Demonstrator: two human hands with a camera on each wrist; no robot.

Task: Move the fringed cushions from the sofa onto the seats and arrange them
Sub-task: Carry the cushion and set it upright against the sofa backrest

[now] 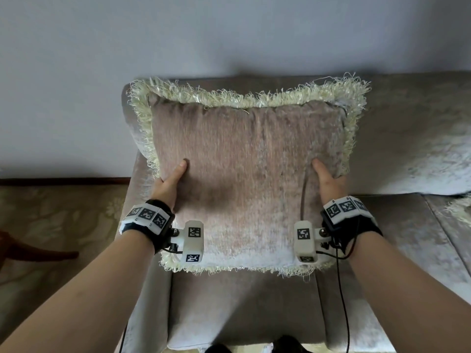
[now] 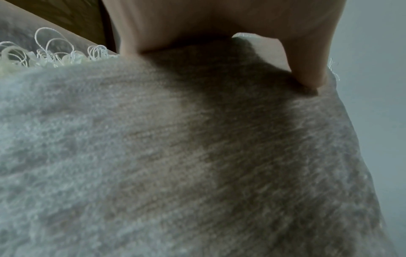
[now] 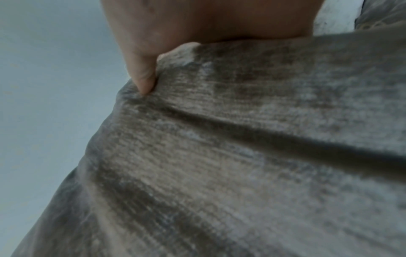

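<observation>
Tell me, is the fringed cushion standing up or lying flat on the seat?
Standing up, tilted back. The fringed cushion faces the camera, top fringe at the backrest, held by left hand and right hand.

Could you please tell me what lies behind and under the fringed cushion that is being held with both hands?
Behind the fringed cushion rises the sofa backrest; below it the seat shows. Both thumbs show in front. The other fingers of the left hand and right hand are covered.

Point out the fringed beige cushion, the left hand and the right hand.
fringed beige cushion [image 1: 244, 159], head view, centre of its front face.
left hand [image 1: 167, 186], head view, back of the hand.
right hand [image 1: 330, 186], head view, back of the hand.
</observation>
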